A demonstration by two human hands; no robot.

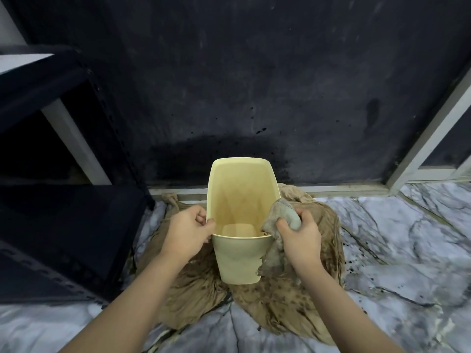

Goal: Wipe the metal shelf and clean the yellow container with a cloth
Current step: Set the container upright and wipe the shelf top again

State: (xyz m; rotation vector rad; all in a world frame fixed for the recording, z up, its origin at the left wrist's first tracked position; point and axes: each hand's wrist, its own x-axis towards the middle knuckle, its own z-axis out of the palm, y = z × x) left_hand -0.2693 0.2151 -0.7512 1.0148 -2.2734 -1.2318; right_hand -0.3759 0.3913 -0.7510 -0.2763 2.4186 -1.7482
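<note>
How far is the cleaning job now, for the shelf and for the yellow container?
Done: nothing can be confirmed; the dark metal shelf shows no clear sign of wiping.
In hand: the left hand pinches the rim of the yellow container, which stands on a brown cloth. The right hand grips a grey rag against the right rim.
Left: the brownish stains inside the container.

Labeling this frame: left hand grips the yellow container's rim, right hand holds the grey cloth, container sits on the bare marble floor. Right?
Not quite. The head view shows the yellow container on a brown cloth spread over the marble floor. The left hand and the right hand with the grey cloth are as stated.
</note>
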